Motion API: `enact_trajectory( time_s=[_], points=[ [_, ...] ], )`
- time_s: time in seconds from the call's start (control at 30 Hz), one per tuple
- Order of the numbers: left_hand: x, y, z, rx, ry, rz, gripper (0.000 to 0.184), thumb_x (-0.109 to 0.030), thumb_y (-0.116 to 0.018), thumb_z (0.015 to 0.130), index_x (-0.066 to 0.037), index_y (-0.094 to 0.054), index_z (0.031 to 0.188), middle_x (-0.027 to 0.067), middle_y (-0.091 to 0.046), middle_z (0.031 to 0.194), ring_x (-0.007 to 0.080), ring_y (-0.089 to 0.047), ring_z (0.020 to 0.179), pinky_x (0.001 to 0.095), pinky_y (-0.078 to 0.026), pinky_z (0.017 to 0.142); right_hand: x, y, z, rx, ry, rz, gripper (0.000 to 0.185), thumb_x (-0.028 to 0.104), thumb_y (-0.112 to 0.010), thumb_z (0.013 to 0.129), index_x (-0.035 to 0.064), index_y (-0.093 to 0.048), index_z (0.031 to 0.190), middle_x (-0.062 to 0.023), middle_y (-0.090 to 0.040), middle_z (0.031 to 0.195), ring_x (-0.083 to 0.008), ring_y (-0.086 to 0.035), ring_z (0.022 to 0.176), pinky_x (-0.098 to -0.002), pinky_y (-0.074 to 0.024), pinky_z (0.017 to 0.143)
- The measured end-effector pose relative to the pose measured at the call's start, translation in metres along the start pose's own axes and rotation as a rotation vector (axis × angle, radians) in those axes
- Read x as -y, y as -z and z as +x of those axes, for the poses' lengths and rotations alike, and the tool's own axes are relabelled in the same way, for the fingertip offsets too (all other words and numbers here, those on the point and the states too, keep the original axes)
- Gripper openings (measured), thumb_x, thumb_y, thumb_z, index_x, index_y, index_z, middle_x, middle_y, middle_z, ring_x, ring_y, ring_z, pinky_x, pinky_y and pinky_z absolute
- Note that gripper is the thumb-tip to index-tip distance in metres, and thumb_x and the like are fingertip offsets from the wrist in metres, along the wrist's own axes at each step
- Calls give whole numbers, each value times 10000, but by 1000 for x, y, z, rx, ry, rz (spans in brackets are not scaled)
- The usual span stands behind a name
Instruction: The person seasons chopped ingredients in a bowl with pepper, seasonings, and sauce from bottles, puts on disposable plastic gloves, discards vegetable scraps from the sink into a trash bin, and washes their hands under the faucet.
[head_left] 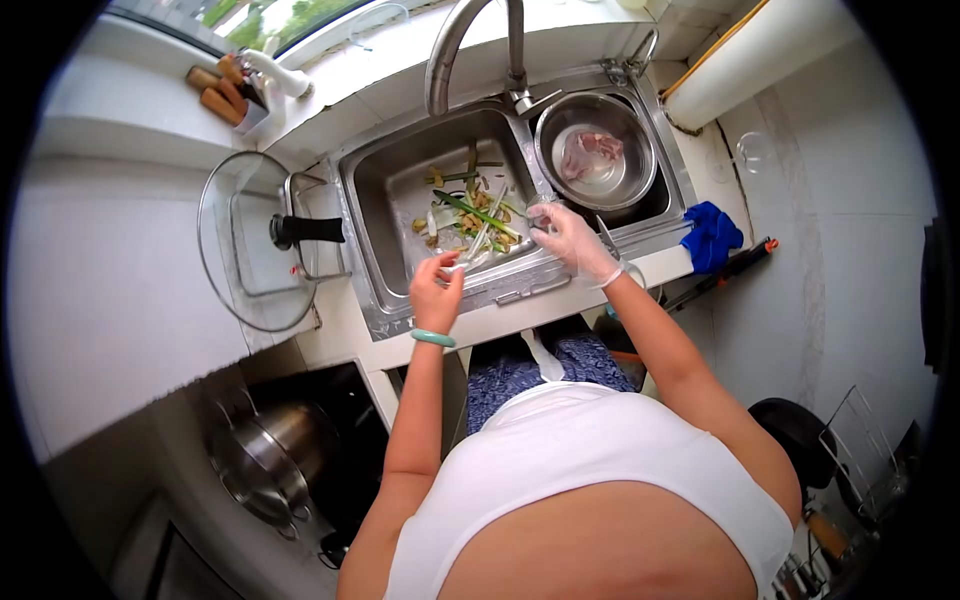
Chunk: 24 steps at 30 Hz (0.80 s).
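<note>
My left hand (437,290), bare with a green bangle (433,338) at the wrist, is over the front edge of the large sink basin (385,215). Its fingers are curled around a small pale, clear bit that I cannot make out. My right hand (575,245) wears a clear disposable glove (590,262). It is above the divider between the basins, fingers bent and apart, with nothing visible held. Vegetable scraps (475,215), green and brownish peelings, lie in the large basin. Raw meat (590,155) sits in a steel bowl (645,150) over the smaller basin.
A tall faucet (516,60) rises behind the sink. At left a glass lid (225,240) stands in a rack. Knives in a holder (228,95) are on the sill. A blue cloth (712,235) hangs at right; a steel pot (270,450) is at lower left.
</note>
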<state>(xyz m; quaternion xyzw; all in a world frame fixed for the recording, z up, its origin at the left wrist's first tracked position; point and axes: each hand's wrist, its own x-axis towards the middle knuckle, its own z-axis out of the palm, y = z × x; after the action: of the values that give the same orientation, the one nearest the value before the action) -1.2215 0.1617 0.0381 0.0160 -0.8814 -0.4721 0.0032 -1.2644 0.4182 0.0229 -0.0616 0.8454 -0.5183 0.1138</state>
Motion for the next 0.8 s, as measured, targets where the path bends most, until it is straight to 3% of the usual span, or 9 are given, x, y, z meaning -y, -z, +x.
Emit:
enact_trajectory(
  time_s=[0.07,0.1,0.17,0.3,0.33,0.4,0.53,0.63,0.8],
  points=[
    [23,10,23,70,77,220,321,-121,-709,699,-94,-663,1015,79,-620,978,189,-587,728,322,-506,729,13,-11,-7,-8,-28,1,384,204,-623,795,-5,-558,1111,-178,-603,1045,-289,-602,955,-349,-470,836],
    [40,4,40,86,77,218,321,-121,-709,699,-94,-663,1015,79,-620,978,189,-587,728,322,-506,729,16,-18,-10,1,-39,0,383,203,-619,804,-10,-556,1116,-176,-603,1041,-279,-603,950,-346,-471,834],
    [84,-24,86,137,-73,327,402,-205,-735,664,-84,-647,1037,125,-561,1063,264,-549,965,374,-455,877,22,-33,-19,-49,-43,102,330,174,-594,834,-7,-570,1109,-173,-606,1048,-280,-602,962,-348,-467,851],
    [128,-104,179,236,-144,550,738,-389,-753,644,-131,-503,1289,159,-394,1381,331,-318,1308,460,-297,1064,39,-38,-42,-110,-70,68,272,113,-565,853,-6,-593,1096,-165,-611,1074,-288,-595,996,-353,-455,884],
    [140,-121,200,253,-147,548,738,-389,-753,644,-131,-503,1289,159,-394,1381,331,-318,1308,460,-297,1064,41,-36,-51,-128,-97,14,259,89,-559,854,-7,-598,1091,-164,-613,1085,-291,-592,1011,-354,-452,893],
    [160,-159,226,431,-44,705,1038,-510,-773,597,-156,-286,1442,102,-202,1523,355,-201,1378,504,-248,1094,44,-28,-72,-191,-159,-22,255,77,-563,849,-10,-599,1085,-160,-616,1086,-287,-592,1016,-351,-452,891],
    [158,-181,225,605,116,751,1168,-589,-771,563,-222,-156,1485,42,-153,1538,364,-172,1381,624,-235,1046,40,-15,-109,-401,-409,0,221,48,-562,852,-8,-605,1061,-148,-624,1081,-266,-596,1015,-332,-451,885],
    [141,-171,198,737,185,787,1149,-585,-778,550,-278,-172,1478,35,-140,1540,393,-172,1370,648,-257,1019,37,-11,-128,-534,-470,50,195,50,-548,872,-5,-604,1050,-140,-625,1072,-253,-598,994,-319,-449,879],
    [156,-161,151,852,5,876,1155,-472,-833,518,-322,-183,1461,9,-186,1524,445,-202,1344,659,-323,963,37,-10,-145,-628,-453,-1,208,61,-549,872,-8,-591,1063,-141,-619,1042,-259,-601,981,-327,-453,883]
  ],
)
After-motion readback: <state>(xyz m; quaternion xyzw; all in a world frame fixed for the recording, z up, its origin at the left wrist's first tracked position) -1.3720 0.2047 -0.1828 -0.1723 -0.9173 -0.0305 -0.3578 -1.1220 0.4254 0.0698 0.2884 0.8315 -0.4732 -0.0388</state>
